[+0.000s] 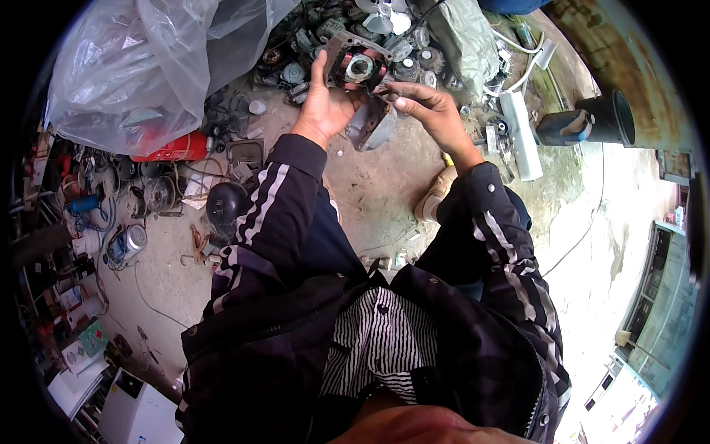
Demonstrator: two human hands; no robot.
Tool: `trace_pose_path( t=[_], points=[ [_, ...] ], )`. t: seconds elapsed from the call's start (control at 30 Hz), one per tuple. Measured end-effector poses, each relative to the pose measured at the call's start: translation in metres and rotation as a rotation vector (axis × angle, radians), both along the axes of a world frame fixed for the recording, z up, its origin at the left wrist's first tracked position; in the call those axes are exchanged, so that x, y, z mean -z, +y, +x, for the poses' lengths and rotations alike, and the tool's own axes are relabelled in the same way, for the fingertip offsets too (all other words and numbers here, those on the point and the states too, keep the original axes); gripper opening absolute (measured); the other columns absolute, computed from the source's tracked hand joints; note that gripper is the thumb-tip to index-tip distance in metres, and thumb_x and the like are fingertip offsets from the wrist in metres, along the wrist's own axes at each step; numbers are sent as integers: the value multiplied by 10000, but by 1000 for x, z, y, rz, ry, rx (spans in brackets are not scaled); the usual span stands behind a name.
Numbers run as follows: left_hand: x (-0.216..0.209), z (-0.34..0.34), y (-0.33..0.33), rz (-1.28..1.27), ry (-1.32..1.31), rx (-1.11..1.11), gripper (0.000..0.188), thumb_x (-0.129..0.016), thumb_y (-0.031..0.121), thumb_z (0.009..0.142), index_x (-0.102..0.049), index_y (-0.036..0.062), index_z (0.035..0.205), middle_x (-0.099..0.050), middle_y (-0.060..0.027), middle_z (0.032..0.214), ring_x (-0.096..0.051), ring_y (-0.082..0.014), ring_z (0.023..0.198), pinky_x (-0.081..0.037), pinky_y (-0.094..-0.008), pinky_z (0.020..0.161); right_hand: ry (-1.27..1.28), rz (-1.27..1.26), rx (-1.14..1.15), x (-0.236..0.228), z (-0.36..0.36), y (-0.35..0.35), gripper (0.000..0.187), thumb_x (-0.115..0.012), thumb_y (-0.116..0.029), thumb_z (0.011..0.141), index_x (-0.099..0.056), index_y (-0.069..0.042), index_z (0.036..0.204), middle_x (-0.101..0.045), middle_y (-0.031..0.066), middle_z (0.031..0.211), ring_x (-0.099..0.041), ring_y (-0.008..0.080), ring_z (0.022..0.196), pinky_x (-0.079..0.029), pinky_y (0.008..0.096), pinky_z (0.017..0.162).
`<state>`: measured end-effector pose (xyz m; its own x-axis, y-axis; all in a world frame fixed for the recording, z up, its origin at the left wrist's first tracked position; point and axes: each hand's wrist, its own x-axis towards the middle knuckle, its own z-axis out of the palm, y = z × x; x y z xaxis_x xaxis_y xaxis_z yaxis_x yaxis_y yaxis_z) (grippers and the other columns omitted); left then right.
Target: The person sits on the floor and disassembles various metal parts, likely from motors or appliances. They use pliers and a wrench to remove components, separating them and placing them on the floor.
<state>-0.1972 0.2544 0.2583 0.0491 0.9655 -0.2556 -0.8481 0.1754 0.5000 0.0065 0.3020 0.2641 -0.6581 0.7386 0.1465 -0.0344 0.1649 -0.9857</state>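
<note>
Left hand: wrapped around the near-left side of the motor part, thumb raised along its frame.
Motor part: held up above the floor, its reddish windings exposed, just short of the heap of motor parts.
Right hand: thumb and forefinger brought close together at the motor's lower right edge; whether anything is pinched cannot be told.
Grey cover: seen tilted just below the motor part, between the hands.
Drop risk: the cover could be let fall if it is poorly supported.
Winding risk: wire could be nicked or pulled loose by a careless tug.
Hidden: the left fingers are largely covered by the parts; how cover and motor are joined cannot be made out.
</note>
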Motion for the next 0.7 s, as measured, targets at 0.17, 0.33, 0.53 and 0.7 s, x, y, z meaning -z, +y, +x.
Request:
trace_pose_path(
  t=[0.17, 0.33, 0.53, 0.7],
  points=[
    [6, 7, 0, 4, -284, 138, 717, -483, 614, 869, -473, 53, 1315, -555, -143, 1270, -549, -264, 1138, -396, -384, 1045, -48, 429, 114, -15, -9, -2, 130, -641, -137, 875, -682, -30, 935, -661, 89, 911, -620, 213, 880, -481, 312, 801],
    [1, 19, -3, -105, -41, 236, 875, -325, 756, 826, -480, 47, 1315, -546, -132, 1290, -558, -278, 1106, -465, -514, 878, -30, 443, 217, -18, -12, 3, 147, -635, -147, 887, -688, -20, 939, -665, 76, 827, -630, 181, 780, -496, 303, 716],
    [44, 7, 1, -273, 513, 684, 928, -214, 773, 852, -457, 33, 1357, -562, -158, 1286, -520, -290, 1197, -391, -463, 972, 0, 63, 429, -5, -16, 31, 207, -631, -210, 914, -690, -11, 908, -608, -6, 690, -526, 66, 581, -410, 221, 527],
    [61, -36, 16, -179, 1234, -11, 806, -378, 673, 902, -477, -9, 1320, -576, -200, 1231, -567, -281, 1132, -437, -387, 950, -298, 203, 554, 17, -10, 35, 286, -672, -281, 862, -701, -6, 935, -697, 109, 768, -627, 150, 668, -491, 293, 650]
  ],
)
